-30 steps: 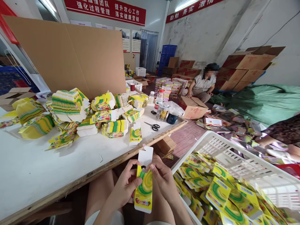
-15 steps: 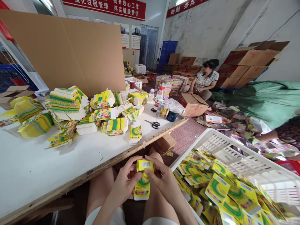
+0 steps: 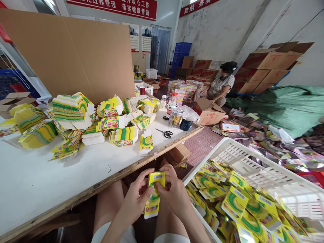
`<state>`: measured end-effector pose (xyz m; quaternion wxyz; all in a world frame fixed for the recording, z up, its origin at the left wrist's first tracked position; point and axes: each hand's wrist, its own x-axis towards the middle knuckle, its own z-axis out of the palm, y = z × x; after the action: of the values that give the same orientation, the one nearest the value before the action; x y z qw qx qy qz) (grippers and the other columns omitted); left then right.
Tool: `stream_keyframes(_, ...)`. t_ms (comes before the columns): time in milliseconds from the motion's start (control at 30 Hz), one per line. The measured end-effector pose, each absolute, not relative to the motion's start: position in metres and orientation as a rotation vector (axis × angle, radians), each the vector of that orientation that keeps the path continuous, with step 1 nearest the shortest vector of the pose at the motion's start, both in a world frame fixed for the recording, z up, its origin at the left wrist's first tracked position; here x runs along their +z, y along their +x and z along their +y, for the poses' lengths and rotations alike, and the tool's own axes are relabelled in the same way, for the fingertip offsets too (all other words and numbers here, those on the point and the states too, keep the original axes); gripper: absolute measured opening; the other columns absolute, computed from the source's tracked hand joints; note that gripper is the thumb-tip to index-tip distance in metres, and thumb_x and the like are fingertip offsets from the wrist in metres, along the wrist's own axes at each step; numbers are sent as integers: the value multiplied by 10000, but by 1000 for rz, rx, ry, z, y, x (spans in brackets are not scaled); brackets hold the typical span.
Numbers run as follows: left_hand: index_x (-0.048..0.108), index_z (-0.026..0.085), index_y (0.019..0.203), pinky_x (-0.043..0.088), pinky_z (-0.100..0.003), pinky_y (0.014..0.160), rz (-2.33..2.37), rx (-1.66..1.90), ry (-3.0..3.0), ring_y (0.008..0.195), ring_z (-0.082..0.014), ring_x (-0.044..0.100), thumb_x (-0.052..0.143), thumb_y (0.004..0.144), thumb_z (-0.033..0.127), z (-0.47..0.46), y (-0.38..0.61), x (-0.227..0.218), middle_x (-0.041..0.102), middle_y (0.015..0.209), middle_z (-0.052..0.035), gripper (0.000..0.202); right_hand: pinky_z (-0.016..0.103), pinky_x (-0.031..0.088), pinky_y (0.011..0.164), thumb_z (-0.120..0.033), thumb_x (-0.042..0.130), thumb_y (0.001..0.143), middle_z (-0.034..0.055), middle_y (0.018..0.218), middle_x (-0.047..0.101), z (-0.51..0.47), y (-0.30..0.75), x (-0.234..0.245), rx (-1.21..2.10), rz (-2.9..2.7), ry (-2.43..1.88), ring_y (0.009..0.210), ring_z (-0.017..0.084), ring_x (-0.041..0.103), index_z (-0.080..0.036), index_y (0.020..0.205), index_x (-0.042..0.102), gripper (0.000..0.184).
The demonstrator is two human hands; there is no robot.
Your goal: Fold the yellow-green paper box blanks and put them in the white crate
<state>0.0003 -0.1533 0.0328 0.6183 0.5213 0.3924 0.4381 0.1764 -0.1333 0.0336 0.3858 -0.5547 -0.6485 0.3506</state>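
Observation:
My left hand [image 3: 135,199] and my right hand [image 3: 174,194] both grip one small yellow-and-green carton [image 3: 154,197] above my lap, just below the table's wooden edge. The carton's top flap with a barcode is folded down under my thumbs. To the right stands a white plastic crate [image 3: 255,172] filled with several finished cartons of the same print [image 3: 235,202]. On the white table [image 3: 37,182] lie several stacks of flat yellow-green carton blanks [image 3: 121,136].
Scissors [image 3: 165,133], a jar, bottles and a dark cup [image 3: 186,124] sit at the table's far end. A large cardboard sheet [image 3: 76,54] stands behind the stacks. A seated person [image 3: 220,86] works at a brown box on the floor. Green tarp and boxes lie at the right.
The carton's white hang tab, upright a second ago, has been folded down and the top flap closed. The carton now sits slightly lower and more tilted. The arm at the right edge has left view.

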Motion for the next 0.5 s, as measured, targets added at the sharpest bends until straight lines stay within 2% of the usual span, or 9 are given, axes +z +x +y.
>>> stream_keyframes(100,463,250,1376,554,-329,795,897,1002,1119,957,-252,714,658,906,371,-153,-2,34,730,1151,-104,523,252,378,479,-285,698,810,-79,527,515,-133,182,34,941,-1611,-1342,476,156,504,-232,1080,633,282)
stream_keyframes(200,475,242,1348,557,-306,733,879,992,1045,828,-221,729,702,875,372,-153,-1,33,756,1075,-87,540,267,427,520,-381,662,872,-4,660,627,-133,184,37,921,-1552,-1248,558,166,548,-220,1007,714,216)
stream_keyframes(267,496,235,1330,558,-298,729,869,1002,1045,828,-222,732,718,861,374,-153,3,32,767,1051,-83,537,274,470,560,-409,682,860,36,775,678,-132,181,36,960,-1466,-1189,637,177,595,-213,944,728,218)
stream_keyframes(333,506,235,1340,570,-317,774,863,1023,1069,922,-252,734,713,864,383,-152,7,31,763,1100,-98,540,278,501,580,-421,739,814,41,791,683,-131,180,34,1035,-1336,-1104,673,183,622,-204,867,712,224)
stream_keyframes(400,481,253,1397,560,-362,913,875,1078,1112,1121,-285,684,685,885,388,-150,11,31,706,1264,-117,568,263,500,559,-411,788,774,14,736,667,-130,184,30,1003,-1128,-1059,627,160,611,-203,837,680,244)
stream_keyframes(500,394,294,1485,411,-412,1147,917,1185,1203,1386,-277,490,649,914,377,-146,11,31,543,1485,-107,631,255,509,589,-388,830,742,-58,700,636,-128,205,25,679,-629,-996,561,114,588,-238,887,603,308)
